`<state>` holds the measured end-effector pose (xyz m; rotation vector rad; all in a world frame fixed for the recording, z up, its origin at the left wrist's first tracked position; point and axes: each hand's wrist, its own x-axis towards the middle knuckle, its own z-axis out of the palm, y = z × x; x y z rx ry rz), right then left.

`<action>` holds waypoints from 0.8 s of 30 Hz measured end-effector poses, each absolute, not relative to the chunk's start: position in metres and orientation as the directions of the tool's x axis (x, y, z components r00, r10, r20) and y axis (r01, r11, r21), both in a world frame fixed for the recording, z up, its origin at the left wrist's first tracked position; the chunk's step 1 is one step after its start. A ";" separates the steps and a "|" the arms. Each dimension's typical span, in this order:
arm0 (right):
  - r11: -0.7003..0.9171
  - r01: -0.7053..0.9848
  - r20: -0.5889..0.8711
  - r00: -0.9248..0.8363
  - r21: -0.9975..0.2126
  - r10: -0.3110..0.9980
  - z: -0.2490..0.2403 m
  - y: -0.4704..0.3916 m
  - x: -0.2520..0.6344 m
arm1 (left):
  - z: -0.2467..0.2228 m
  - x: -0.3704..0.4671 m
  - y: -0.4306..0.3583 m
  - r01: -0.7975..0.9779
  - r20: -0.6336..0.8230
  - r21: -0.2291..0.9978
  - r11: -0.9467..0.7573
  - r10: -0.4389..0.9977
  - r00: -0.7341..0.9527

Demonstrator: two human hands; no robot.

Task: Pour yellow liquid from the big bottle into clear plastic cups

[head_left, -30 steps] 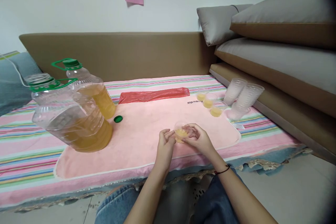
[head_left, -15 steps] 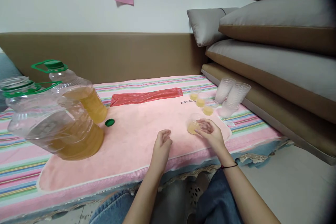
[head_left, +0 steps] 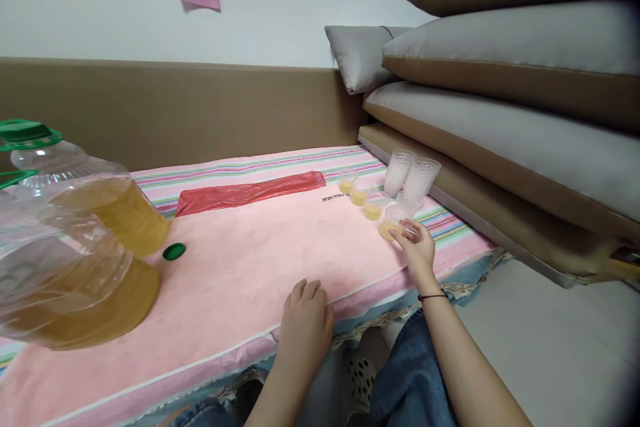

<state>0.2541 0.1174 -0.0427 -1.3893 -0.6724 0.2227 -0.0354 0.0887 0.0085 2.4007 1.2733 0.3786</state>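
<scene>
My right hand (head_left: 417,247) is closed around the side of a clear plastic cup (head_left: 389,231) with a little yellow liquid in it. This cup stands at the near end of a row of several similar cups (head_left: 373,211) on the pink towel (head_left: 250,253). Stacks of clear cups (head_left: 420,177) rise just behind them. My left hand (head_left: 306,310) rests palm down near the towel's front edge, fingers loosely spread and holding nothing. At the left stand two large clear jugs of yellow liquid (head_left: 100,293), with a loose green cap (head_left: 174,251) beside them.
A flattened red plastic bag (head_left: 250,192) lies along the towel's back edge. Grey and brown cushions (head_left: 500,107) are piled at the right, close to the cup stacks. A brown backboard (head_left: 200,103) runs behind the striped cloth.
My right hand has moved the cup rightward and away from me, to the near end of the row. My left hand has lowered toward the towel's front edge. The view has turned right.
</scene>
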 end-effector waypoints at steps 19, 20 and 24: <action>0.094 0.300 0.307 0.820 -0.949 0.484 -0.048 0.127 0.256 | 0.009 -0.038 0.086 0.770 -0.002 0.335 -0.543 0.817 0.577; 0.091 0.305 0.310 0.820 -0.948 0.481 -0.048 0.127 0.256 | 0.009 -0.038 0.086 0.771 0.004 0.331 -0.544 0.818 0.575; 0.084 0.325 0.324 0.816 -0.942 0.479 -0.049 0.128 0.256 | 0.009 -0.037 0.085 0.778 0.015 0.317 -0.542 0.823 0.568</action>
